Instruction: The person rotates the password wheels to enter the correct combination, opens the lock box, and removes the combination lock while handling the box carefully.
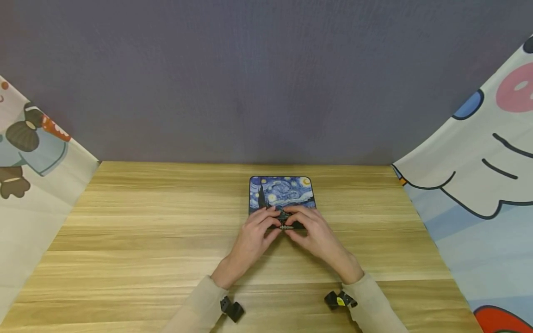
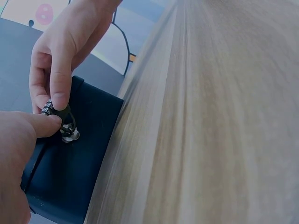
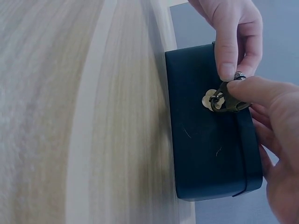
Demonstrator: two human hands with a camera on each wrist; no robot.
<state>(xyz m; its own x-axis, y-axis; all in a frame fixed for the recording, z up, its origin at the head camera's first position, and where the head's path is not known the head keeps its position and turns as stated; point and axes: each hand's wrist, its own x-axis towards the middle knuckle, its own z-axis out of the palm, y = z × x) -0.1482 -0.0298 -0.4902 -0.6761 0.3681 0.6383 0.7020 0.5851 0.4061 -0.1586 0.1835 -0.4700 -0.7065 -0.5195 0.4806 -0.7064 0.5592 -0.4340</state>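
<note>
A dark box with a painted blue starry-sky lid [image 1: 280, 189] stands on the table. From the flower-shaped metal clasp [image 3: 209, 100] on its front hangs a small combination padlock [image 3: 229, 99], its shackle passing through the clasp. My left hand [image 1: 253, 233] pinches the dial end of the padlock between thumb and fingers. Opposite it, my right hand [image 1: 317, 233] pinches the padlock's body, the thumb lying on it in the right wrist view. Both hands rest close against the box front [image 2: 70, 172]. Fingers cover much of the padlock, and whether its shackle is locked I cannot tell.
The wood-grain table [image 1: 145, 240] spreads out on both sides of the box. Behind it rises a grey wall panel [image 1: 250, 92]. Cartoon-printed curtains border the table at left [image 1: 41, 208] and right [image 1: 466, 240].
</note>
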